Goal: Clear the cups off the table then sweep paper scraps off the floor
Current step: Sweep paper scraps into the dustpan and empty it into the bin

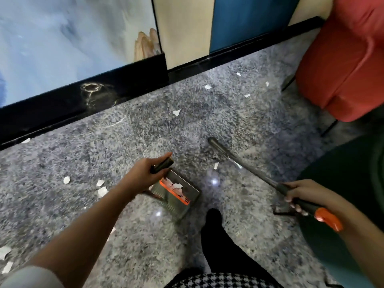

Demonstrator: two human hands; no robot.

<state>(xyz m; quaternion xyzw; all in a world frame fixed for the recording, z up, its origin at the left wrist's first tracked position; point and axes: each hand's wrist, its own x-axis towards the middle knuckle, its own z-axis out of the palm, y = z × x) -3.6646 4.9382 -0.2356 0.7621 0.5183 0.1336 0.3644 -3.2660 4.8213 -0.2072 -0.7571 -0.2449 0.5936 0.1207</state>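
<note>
Two hands: left hand (143, 173) gripped black dustpan handle (164, 164); right hand (299, 194) gripped long dark orange-capped broom stick (249, 169).
Pan: grey metal dustpan (187, 201) held a few bits.
Scraps: white paper scraps (176, 112) lay scattered on speckled floor (145, 132).
Tip: pan lip flat, short strokes.

One view only: the wide-angle head camera looked forward and steeply down, left hand (143, 173) and right hand (301, 194) close beneath it, floor (218, 117) farther below, baseboard (52, 109) slanting across the top.
</note>
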